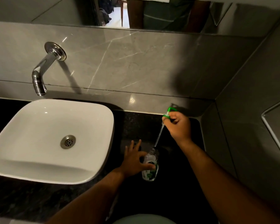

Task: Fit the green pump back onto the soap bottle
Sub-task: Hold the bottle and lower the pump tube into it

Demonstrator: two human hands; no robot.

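Left hand (132,160) fingers clasped the soap bottle (149,165) steady, lower centre, while right hand (179,126) fingers pinched the green pump (167,114), tube tip at its mouth.

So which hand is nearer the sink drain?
Left. The left hand holds the soap bottle just right of the basin holding the sink drain; the right hand holds the green pump farther right.
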